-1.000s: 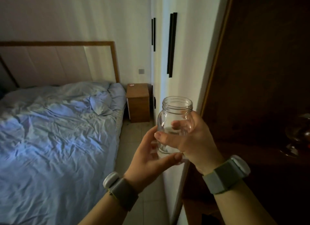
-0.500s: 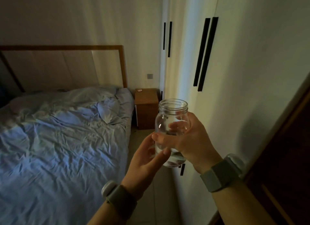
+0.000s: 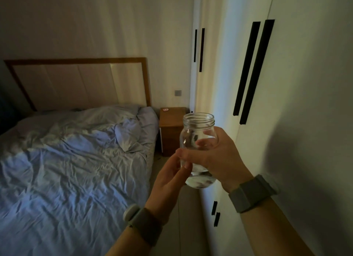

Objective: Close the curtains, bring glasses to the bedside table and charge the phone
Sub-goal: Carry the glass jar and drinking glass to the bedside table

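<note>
Dim room, cool bluish light across the bed (image 3: 66, 169), warm streak down the wardrobe (image 3: 305, 103) edge, soft shadow on its doors, faint glints on the jar (image 3: 196, 133), wide-angle bending at edges, slight softness.

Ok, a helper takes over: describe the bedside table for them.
Find the bed with its wooden headboard. The bedside table stands between it and the white wardrobe. It is the only small wooden cabinet, with a pink item on top.

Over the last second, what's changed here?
The view has swung left: the dark door at the right has gone from sight and the white wardrobe fills that side. Unchanged: the right hand grips the glass jar, the left hand touches its lower side.
</note>
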A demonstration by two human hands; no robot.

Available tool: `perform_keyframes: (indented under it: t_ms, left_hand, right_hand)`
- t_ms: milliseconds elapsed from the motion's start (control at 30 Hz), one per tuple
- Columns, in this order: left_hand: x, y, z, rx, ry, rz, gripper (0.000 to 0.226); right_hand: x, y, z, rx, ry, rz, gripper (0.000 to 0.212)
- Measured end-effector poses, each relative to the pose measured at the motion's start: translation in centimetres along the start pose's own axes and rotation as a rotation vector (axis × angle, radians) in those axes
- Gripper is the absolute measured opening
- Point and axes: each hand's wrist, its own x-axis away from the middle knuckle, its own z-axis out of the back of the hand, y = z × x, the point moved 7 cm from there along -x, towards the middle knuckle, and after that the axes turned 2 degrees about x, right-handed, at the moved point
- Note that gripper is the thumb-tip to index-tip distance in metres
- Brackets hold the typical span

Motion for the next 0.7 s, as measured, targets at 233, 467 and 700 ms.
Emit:
perform_keyframes:
  t_ms: [233, 467, 700]
  left_hand:
    - [-8.4, -4.6, 5.1, -0.001, 0.070, 0.114, 0.042]
    - [-17.3, -8.0, 11.2, 0.021, 0.095, 0.209, 0.041]
    - [-26.8, -10.3, 16.5, 0.010, 0.114, 0.226, 0.037]
  right_hand:
    - [-8.6, 1.6, -2.6, -0.081, -0.004, -0.011, 0.095]
    - [-18.6, 1.6, -5.7, -0.130, -0.002, 0.013, 0.096]
    - [-30.0, 2.5, -8.8, -0.186, 0.001, -0.002, 0.096]
